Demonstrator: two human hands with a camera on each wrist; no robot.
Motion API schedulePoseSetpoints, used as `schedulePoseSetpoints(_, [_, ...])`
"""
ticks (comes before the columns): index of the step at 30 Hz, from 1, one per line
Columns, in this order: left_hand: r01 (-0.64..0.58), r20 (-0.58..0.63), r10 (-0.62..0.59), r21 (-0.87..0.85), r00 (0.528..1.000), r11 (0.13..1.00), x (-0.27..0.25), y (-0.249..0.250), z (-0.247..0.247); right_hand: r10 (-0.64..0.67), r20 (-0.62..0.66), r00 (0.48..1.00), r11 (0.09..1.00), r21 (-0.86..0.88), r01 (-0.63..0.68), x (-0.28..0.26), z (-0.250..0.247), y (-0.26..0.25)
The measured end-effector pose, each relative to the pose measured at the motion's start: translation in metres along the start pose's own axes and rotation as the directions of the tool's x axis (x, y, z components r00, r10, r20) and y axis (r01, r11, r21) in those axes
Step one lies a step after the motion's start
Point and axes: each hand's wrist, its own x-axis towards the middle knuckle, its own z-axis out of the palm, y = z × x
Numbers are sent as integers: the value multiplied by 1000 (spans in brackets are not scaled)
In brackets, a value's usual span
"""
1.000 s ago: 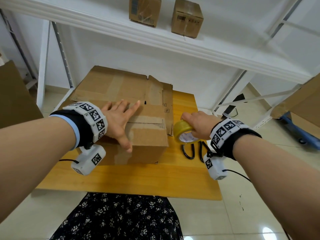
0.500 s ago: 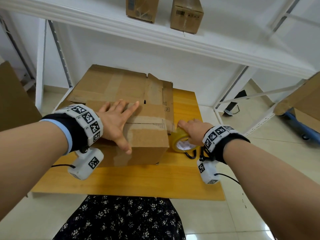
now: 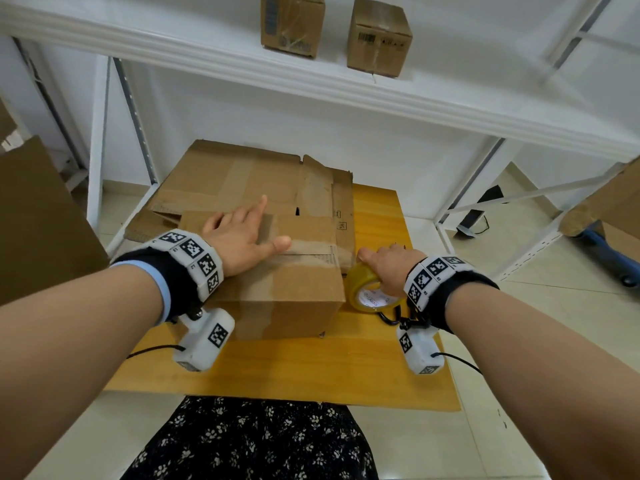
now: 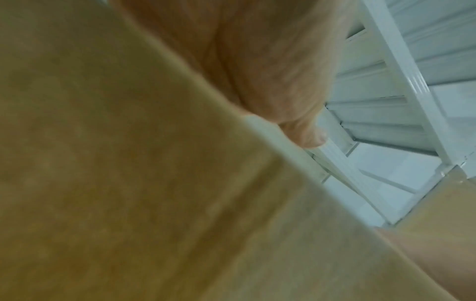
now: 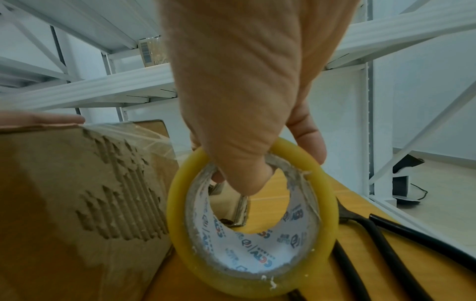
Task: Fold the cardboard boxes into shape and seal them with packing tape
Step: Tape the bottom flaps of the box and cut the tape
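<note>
A folded-up cardboard box [image 3: 287, 292] stands on the wooden table [image 3: 311, 372], with a strip of clear tape [image 3: 311, 249] along its top seam. My left hand [image 3: 242, 237] lies flat on the box top, fingers straight, thumb on the tape. My right hand [image 3: 388, 268] grips a yellow roll of packing tape [image 3: 367, 292] at the box's right side; the thumb hooks through the roll's core [image 5: 247, 179]. Clear tape [image 5: 144, 134] stretches from the roll over the box's top right edge. The left wrist view is blurred and filled with cardboard [image 4: 128, 183].
Flattened cardboard [image 3: 242, 181] lies behind the box. Black-handled scissors [image 5: 386, 234] rest on the table right of the roll. Two small sealed boxes [image 3: 379, 36] sit on the white shelf above. More cardboard leans at the far left [image 3: 34, 220] and right [image 3: 609, 202].
My right hand has carried the tape roll left and down, to the box's right side, drawing tape over the edge. My left hand has turned on the box top, its thumb now on the tape.
</note>
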Motion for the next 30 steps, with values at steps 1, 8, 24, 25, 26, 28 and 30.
schedulePoseSetpoints(1, [12,-14,-11,39,1000,999,2,1,3,0,-1,1000,1000,-2,0,0,0,0])
schedulePoseSetpoints(8, [12,-124,3,120,992,993,6,2,15,1,8,1000,1000,9,-1,1,1,2])
schedulePoseSetpoints(24, [48,-41,-39,245,998,968,11,25,1,-5,15,1000,1000,8,4,-1,-3,-3])
schedulePoseSetpoints(25, [15,-55,-2,248,999,969,11,33,-1,-11,13,1000,1000,5,11,-1,-4,-4])
schedulePoseSetpoints(26, [-30,-56,45,249,997,968,10,43,-2,-17,11,1000,1000,7,17,-2,-5,-4])
schedulePoseSetpoints(28, [-134,-21,144,245,989,960,11,66,0,-29,13,1000,1000,10,28,-3,-7,-4])
schedulePoseSetpoints(30, [-202,29,201,228,979,953,13,89,6,-31,21,999,1000,8,31,-3,-8,-5])
